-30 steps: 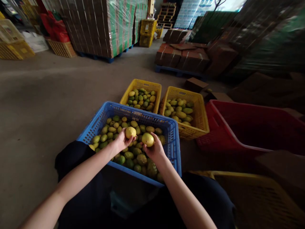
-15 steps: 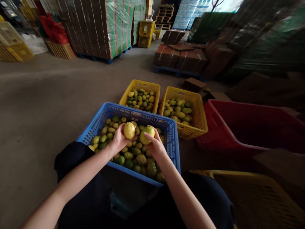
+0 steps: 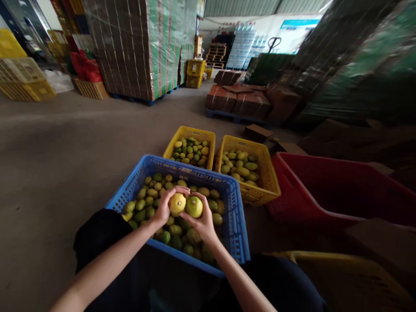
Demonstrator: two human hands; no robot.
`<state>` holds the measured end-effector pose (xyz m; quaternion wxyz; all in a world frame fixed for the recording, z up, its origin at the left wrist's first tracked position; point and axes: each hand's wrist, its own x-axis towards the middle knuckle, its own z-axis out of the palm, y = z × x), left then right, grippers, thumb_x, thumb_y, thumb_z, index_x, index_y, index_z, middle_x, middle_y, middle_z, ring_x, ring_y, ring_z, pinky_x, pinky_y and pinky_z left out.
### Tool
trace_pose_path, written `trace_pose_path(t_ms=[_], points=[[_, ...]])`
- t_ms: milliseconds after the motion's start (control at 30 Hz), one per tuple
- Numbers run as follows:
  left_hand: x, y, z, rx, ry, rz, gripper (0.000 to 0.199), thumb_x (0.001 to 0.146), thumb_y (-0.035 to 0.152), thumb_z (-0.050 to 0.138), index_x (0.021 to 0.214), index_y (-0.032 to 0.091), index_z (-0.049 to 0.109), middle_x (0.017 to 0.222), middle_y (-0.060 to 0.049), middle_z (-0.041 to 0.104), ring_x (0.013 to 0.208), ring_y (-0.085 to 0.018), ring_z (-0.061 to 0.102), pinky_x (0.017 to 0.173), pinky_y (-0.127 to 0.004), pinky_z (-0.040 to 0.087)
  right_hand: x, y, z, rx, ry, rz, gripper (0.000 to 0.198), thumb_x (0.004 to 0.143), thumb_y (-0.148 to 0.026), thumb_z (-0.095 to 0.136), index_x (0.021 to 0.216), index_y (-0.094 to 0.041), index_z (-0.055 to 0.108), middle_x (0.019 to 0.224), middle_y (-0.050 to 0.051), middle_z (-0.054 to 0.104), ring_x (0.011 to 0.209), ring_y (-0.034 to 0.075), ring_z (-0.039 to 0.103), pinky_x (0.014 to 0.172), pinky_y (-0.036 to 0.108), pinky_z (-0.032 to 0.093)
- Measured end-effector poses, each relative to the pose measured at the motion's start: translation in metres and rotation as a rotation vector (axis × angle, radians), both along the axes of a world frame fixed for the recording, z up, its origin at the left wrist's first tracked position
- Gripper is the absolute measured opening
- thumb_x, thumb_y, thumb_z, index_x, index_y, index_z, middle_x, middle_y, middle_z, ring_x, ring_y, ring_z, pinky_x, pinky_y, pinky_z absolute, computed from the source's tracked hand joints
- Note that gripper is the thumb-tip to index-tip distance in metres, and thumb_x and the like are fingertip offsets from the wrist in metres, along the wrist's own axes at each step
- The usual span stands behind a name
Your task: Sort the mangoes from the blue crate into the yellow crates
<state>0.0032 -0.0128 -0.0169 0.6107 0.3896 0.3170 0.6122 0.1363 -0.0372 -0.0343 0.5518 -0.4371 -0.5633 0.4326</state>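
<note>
My left hand (image 3: 165,208) is wrapped round a yellow lemon (image 3: 177,203), its stem end facing up. In my right hand (image 3: 204,223) is a greener lemon (image 3: 194,207), gripped between thumb and fingers. The two fruits are side by side, almost touching, above a blue plastic crate (image 3: 242,225). Many yellow and green lemons (image 3: 150,193) fill that crate below my hands. Part of the pile is hidden by my hands and forearms.
Behind the blue crate stand two yellow crates (image 3: 189,129) (image 3: 266,169) of lemons. A red bin (image 3: 292,190) is at the right, with another yellow crate (image 3: 325,255) near my right knee. Wrapped pallet stacks (image 3: 120,52) and flat cartons on a pallet (image 3: 237,102) stand farther back.
My hands have come closer together, bringing the two lemons side by side with their ends turned up. The camera view has tilted up, so the surroundings sit lower.
</note>
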Motion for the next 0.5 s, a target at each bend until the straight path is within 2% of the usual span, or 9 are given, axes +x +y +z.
trace_pose_path(t_ms=[67, 133, 333, 500], points=[[-0.001, 0.0, 0.005, -0.019, -0.046, -0.024, 0.029, 0.08, 0.033, 0.049, 0.076, 0.015, 0.071, 0.096, -0.008, 0.07, 0.1, -0.025, 0.061, 0.088, -0.032, 0.046, 0.002, -0.001, -0.002, 0.003, 0.03, -0.038, 0.061, 0.055, -0.027, 0.086, 0.105, -0.025, 0.051, 0.104, 0.002, 0.058, 0.095, 0.02, 0.057, 0.087, 0.034, 0.048], [0.0, 0.002, 0.01, -0.103, -0.143, -0.033, 0.03, 0.079, 0.034, 0.049, 0.082, 0.014, 0.071, 0.096, -0.008, 0.069, 0.092, -0.023, 0.062, 0.082, -0.032, 0.048, 0.003, -0.001, 0.0, 0.0, 0.06, -0.036, 0.059, 0.053, -0.027, 0.086, 0.099, -0.025, 0.05, 0.098, 0.0, 0.056, 0.089, 0.018, 0.056, 0.08, 0.031, 0.049], [-0.004, 0.013, 0.009, -0.315, -0.355, -0.046, 0.025, 0.076, 0.033, 0.054, 0.082, 0.012, 0.067, 0.09, -0.008, 0.066, 0.078, -0.02, 0.064, 0.069, -0.031, 0.051, 0.004, -0.005, 0.012, -0.078, 0.102, 0.15, 0.047, 0.054, -0.03, 0.084, 0.088, -0.024, 0.053, 0.089, 0.0, 0.054, 0.08, 0.017, 0.053, 0.071, 0.027, 0.048], [-0.011, 0.018, 0.003, -0.493, -0.417, -0.053, 0.027, 0.085, 0.03, 0.045, 0.081, 0.012, 0.066, 0.083, -0.006, 0.066, 0.069, -0.016, 0.063, 0.066, -0.03, 0.052, 0.001, -0.012, 0.008, -0.081, 0.137, 0.259, 0.046, 0.054, -0.031, 0.084, 0.09, -0.024, 0.056, 0.091, 0.001, 0.055, 0.082, 0.017, 0.053, 0.072, 0.027, 0.048]])
